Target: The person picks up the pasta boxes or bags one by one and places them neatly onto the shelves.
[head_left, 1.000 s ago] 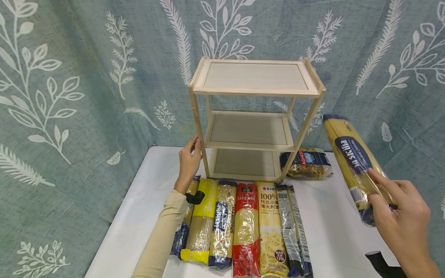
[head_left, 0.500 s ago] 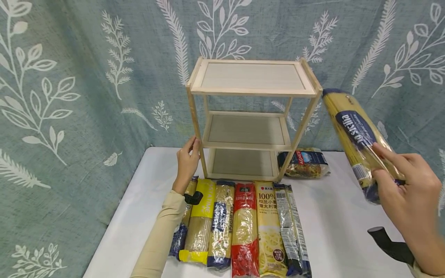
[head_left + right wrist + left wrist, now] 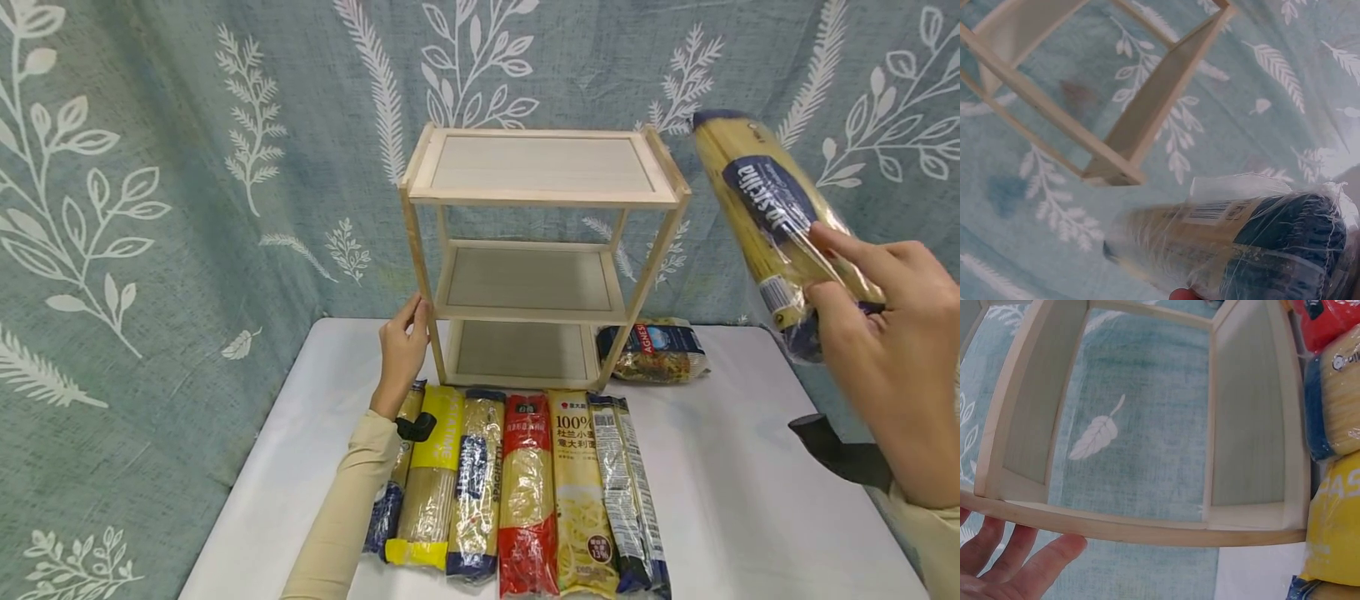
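Though gripped only toward its near end, judge the la Sicilia pasta packet [image 3: 768,200] as probably fairly light and stiff lengthwise, with dry strands bundled inside soft film. Held aloft at right between thumb and fingers of the right hand [image 3: 892,312], clear of the white table [image 3: 720,467] and apart from the wooden rack [image 3: 543,162], slanting with the far end leaning left. Wrapped in shiny clear plastic, creased and loose about the dark near end in the right wrist view, so likely slippery and apt to turn under a light pinch. Likely to dip at the far end, given so much length beyond the fingers; better taken around the middle for balance. Best squeezed firmly without bending, for fear of snapping brittle strands; avoid hanging the load on loose film. Holding the rack's left upright with the left hand [image 3: 403,346], with fingertips against the wood. Expect similar handling from the row of packets [image 3: 528,492] just in front of the rack; cup rather than pinch the shorter, plumper AGNESI packet [image 3: 660,337] at the rack's far right.
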`<state>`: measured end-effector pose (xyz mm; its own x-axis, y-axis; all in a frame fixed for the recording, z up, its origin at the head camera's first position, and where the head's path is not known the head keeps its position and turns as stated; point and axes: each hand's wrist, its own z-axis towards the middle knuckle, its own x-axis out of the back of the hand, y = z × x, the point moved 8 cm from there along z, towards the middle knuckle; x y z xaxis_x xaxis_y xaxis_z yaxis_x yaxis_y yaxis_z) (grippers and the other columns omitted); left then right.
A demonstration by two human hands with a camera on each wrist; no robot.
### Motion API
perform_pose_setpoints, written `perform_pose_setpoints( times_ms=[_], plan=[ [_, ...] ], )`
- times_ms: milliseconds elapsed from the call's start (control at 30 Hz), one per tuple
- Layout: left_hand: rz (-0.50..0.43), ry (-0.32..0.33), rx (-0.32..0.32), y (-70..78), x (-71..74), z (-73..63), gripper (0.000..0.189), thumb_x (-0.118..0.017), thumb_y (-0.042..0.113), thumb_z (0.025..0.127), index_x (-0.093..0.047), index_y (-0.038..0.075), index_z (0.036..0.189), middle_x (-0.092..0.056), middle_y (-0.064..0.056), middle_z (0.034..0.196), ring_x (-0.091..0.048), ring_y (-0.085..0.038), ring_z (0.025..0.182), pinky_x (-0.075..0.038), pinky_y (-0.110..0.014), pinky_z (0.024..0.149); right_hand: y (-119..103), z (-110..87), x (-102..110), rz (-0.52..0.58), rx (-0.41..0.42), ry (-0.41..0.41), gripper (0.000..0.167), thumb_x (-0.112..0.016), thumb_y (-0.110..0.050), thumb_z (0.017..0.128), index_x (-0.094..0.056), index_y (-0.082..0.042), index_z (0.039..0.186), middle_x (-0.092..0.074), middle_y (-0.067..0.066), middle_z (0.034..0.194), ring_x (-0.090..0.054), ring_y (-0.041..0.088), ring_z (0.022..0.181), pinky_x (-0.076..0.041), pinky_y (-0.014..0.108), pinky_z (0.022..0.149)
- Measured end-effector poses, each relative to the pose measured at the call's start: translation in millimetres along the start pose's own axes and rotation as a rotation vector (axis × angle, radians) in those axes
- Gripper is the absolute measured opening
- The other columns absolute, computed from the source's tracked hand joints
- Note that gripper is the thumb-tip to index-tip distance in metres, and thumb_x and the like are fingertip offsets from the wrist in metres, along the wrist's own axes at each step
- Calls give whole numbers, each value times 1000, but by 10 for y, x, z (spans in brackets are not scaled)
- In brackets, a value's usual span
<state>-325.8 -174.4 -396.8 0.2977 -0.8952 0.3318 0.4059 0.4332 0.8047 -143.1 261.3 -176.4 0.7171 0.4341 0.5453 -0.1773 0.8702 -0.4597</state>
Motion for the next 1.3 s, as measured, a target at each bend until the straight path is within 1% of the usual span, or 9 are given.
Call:
perform_pose_setpoints(
  times_ms=[233,333,567,600,700,800,867,1100,1300],
  plan=[
    [-6,-4,2,-11,9,-4,50,-43,37,101,-48,4,138,-61,-17,123,-63,-26,101,-58,-34,62,-172,204,-108,62,56,1,44,-48,-9,89,-60,-18,130,-52,27,105,-38,8,88,-24,-1,57],
    [-6,-4,8,-25,5,-6,50,-43,37,101,-48,4,138,-60,-16,124,-61,-26,105,-59,-34,63,-240,291,-153,70,52,2,42,-50,-10,89,-62,-20,128,-54,24,104,-37,2,86,-26,3,56],
    [-16,1,10,-21,11,-3,50,-43,38,101,-48,4,138,-61,-16,123,-62,-26,104,-58,-32,61,-401,499,-278,107,67,3,43,-48,-6,85,-67,-16,122,-58,21,99,-35,7,75,-23,24,53],
    [-18,1,10,-19,11,-1,50,-43,37,101,-48,4,138,-61,-16,122,-62,-26,104,-58,-32,61,-423,531,-301,120,71,0,44,-47,-5,84,-67,-15,122,-59,20,98,-34,8,73,-29,22,57],
    [-18,3,4,-19,9,4,50,-43,37,101,-49,4,137,-62,-16,121,-62,-26,102,-58,-33,61,-468,628,-369,158,69,-1,45,-46,-3,82,-69,-16,119,-57,10,92,-32,5,70,-28,23,58],
    [-21,3,7,-21,9,5,50,-43,38,101,-49,5,137,-62,-16,121,-62,-24,102,-58,-34,61,-515,716,-444,186,83,-3,44,-47,-2,80,-70,-14,116,-57,9,90,-30,4,66,-27,22,56],
    [-22,0,8,-18,10,1,50,-43,38,101,-49,5,138,-62,-16,122,-62,-24,103,-59,-36,62,-543,764,-503,185,84,-14,44,-47,-3,81,-70,-14,116,-60,14,93,-30,4,66,-21,26,52],
    [-49,-10,13,-15,12,-6,50,-44,38,101,-48,4,138,-60,-17,124,-60,-27,109,-58,-42,65,-639,851,-727,186,95,-84,40,-48,-6,84,-69,-9,118,-60,23,100,-36,13,74,-24,27,55],
    [-44,-3,7,-21,16,-1,49,-43,39,101,-50,7,137,-62,-17,121,-60,-26,109,-59,-39,63,-700,887,-925,196,111,-132,37,-48,-8,87,-68,-5,118,-63,25,105,-38,22,78,-22,30,59]
  ],
)
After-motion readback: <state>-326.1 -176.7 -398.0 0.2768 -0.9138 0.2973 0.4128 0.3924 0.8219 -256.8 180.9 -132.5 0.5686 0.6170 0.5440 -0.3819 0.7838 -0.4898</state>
